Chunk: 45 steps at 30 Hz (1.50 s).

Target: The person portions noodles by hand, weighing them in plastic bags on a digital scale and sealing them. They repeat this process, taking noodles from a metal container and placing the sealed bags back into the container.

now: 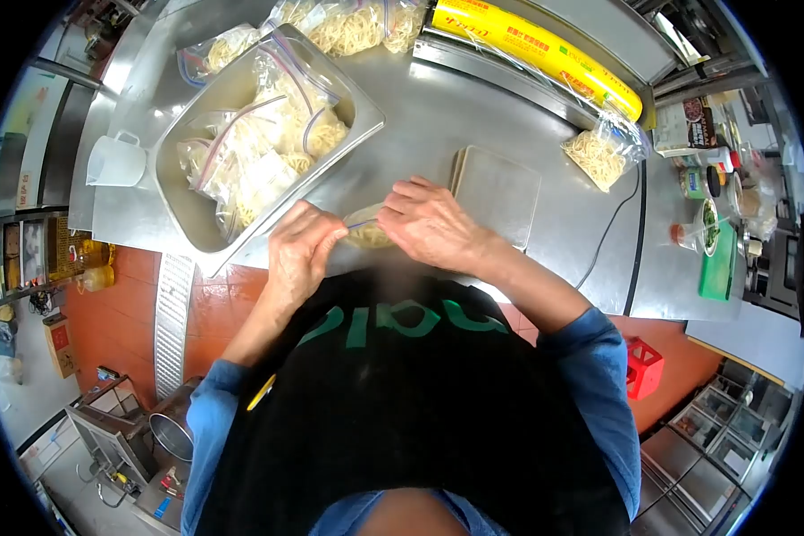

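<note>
Between my hands is a zip bag of noodles (367, 234), close to the front edge of the steel counter. My left hand (299, 248) pinches one end of the bag's blue zip strip. Fingers of my right hand (424, 223) are closed on the other end, hiding part of the bag. Just left of my hands stands a steel bin (364, 125), full of zip bags of noodles (263, 165). A flat, square metal plate (498, 192), perhaps a scale, lies to the right of my right hand.
A yellow wrap box (536, 49) lies at the back, with another noodle bag (594, 159) to its right. More noodle bags (348, 27) lie behind the bin. A white jug (116, 161) stands left. A black cord (609, 230) crosses the right side. Jars and a green board (717, 259) are farther right.
</note>
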Tool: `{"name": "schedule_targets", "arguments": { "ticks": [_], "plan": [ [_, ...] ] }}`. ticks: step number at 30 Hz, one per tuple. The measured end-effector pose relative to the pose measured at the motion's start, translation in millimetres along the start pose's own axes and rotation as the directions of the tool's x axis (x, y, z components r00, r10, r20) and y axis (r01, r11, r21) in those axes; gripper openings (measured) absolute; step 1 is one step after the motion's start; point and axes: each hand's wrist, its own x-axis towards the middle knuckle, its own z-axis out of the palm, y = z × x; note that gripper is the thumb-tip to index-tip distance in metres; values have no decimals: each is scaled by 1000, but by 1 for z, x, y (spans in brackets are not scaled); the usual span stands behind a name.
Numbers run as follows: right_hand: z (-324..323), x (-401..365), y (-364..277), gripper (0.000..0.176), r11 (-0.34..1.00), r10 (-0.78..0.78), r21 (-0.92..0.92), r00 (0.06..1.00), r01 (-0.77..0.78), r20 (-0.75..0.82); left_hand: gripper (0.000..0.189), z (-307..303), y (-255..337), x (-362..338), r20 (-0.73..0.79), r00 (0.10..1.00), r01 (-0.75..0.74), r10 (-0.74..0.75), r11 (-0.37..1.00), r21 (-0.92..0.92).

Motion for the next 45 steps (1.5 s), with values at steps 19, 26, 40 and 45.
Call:
{"name": "schedule_targets", "arguments": {
  "ticks": [19,26,40,45],
  "plan": [
    [-13,3,-2,9,996,-32,-82,999,35,34,10,3,-4,-6,-49,995,-79,81,996,33],
    [-16,-17,16,9,987,-13,-159,1000,17,23,9,2,-18,-15,-89,995,-41,45,998,56],
    [-56,-80,46,19,937,209,-286,978,-203,-9,9,-7,-33,-31,-121,993,13,-1,995,96],
    [-73,-40,16,26,941,224,-230,965,-250,-134,9,-12,-1,-12,-24,999,-23,24,997,72]
  ]
}}
